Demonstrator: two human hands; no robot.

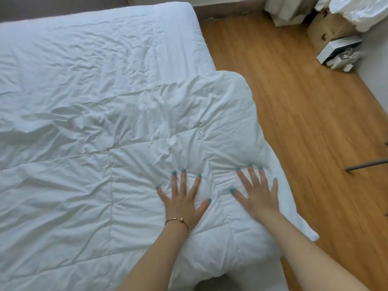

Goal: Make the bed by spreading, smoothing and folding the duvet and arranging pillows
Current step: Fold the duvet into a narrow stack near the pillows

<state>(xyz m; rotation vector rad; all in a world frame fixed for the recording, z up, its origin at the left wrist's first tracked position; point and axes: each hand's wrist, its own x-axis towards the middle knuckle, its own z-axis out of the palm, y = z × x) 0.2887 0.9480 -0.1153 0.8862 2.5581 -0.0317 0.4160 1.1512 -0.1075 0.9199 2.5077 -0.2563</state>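
Both hands lie flat on the white duvet (130, 156), fingers straight and spread wide, gripping nothing. The left hand (182, 201) presses down near the middle of the bed's near edge, a thin gold-coloured bracelet (178, 222) round its wrist. The right hand (255, 193) presses just beside it, closer to the bed's right side, its fingertips at a puffed ridge of the quilting. The nails on both are painted teal.

The duvet covers the near part of the bed (105, 49), creased and stitched in squares, its top edge running slantwise across the mattress. Beyond that edge the wrinkled white sheet shows. At the right, one duvet corner bulges over the side of the bed and another hangs down toward the wooden floor (294, 101).

Against the far wall stand a cardboard box (327, 28), a white box (338, 50) beside it, and heaped white cloth (357, 9).
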